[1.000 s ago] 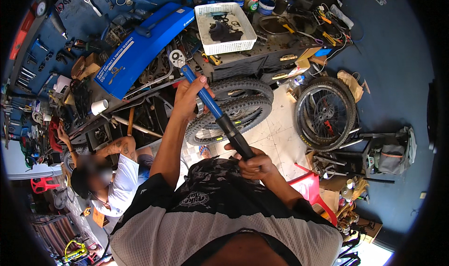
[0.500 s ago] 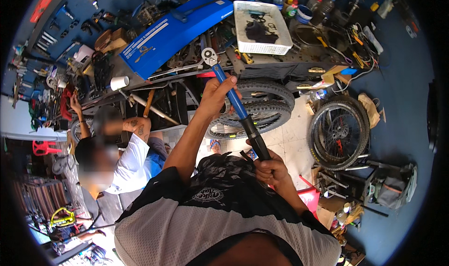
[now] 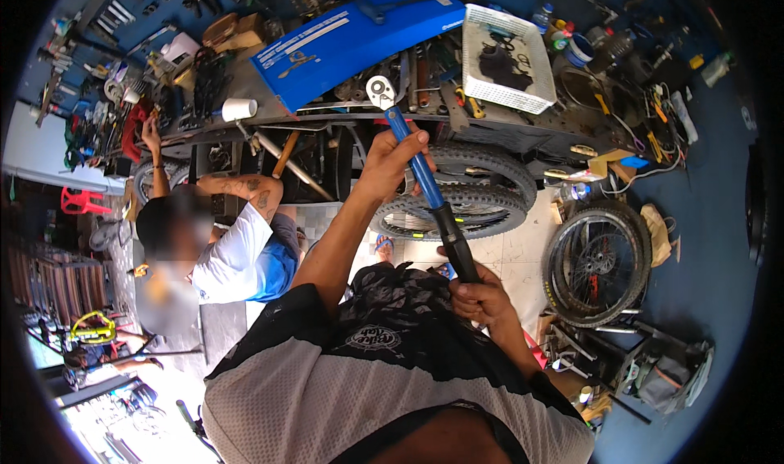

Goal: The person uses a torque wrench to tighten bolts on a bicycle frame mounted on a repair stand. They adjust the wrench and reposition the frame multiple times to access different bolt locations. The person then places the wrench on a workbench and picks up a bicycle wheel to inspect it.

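Observation:
A torque wrench [image 3: 420, 168] with a silver ratchet head, a blue shaft and a black grip slants across the space before my chest. Its head points up and left, toward the workbench. My left hand [image 3: 394, 164] is closed round the blue shaft a little below the head. Lower and to the right, my right hand [image 3: 483, 299] is wrapped round the end of the black grip. Just beyond the ratchet head lies a blue box panel [image 3: 359, 44] on the cluttered bench. Behind the shaft stand bicycle wheels [image 3: 490, 207] under the bench edge.
The workbench [image 3: 322, 119] carries a white plastic basket [image 3: 510, 98], a white cup [image 3: 239, 109] and several tools. More wheels [image 3: 596, 264] lean at the right wall. At the left sits a person in a white shirt [image 3: 237, 256], one arm reaching to the bench.
My view has turned somewhat left, so the bench and basket sit further right in the picture. Both hands keep their hold on the torque wrench, which stays at nearly the same slant.

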`<state>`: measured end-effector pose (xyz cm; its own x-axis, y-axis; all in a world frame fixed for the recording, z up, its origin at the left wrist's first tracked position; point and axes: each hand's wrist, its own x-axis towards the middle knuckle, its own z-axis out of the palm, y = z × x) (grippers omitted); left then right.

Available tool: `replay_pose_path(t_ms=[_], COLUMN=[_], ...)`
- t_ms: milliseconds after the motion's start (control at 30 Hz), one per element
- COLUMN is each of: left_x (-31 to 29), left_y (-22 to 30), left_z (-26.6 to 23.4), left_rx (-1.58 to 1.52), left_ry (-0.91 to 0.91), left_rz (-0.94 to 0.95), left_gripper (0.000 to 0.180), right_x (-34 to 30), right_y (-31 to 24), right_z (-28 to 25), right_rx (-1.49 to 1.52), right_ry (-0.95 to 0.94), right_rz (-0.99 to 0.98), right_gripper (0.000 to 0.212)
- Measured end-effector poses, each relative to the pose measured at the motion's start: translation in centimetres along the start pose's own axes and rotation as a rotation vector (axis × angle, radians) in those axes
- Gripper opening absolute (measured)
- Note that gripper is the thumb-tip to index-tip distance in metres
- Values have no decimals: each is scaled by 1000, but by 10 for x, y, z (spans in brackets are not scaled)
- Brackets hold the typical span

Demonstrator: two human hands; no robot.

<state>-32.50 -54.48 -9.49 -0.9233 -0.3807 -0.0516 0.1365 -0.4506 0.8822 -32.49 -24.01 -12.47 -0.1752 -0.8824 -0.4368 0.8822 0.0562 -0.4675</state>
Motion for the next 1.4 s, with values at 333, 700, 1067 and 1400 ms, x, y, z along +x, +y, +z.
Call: replay_pose_path(t_ms=[333, 700, 1067, 1400], left_x=[-15, -27, -19, 1], left_y=[14, 36, 49, 53], left_z=[-20, -41, -45, -35], left_rx=[-127, 34, 146, 164], left_ry=[106, 181, 219, 95], left_rz=[57, 93, 69, 19], left_gripper=[30, 22, 29, 30], right_x=[17, 45, 45, 45], right_y=[-34, -22, -9, -4], right_z=[23, 17, 45, 63], right_rx=[-839, -855, -1059, -883], right_ry=[75, 4, 175, 111], right_rz=[-239, -367, -397, -459], right_gripper=[75, 75, 72, 74])
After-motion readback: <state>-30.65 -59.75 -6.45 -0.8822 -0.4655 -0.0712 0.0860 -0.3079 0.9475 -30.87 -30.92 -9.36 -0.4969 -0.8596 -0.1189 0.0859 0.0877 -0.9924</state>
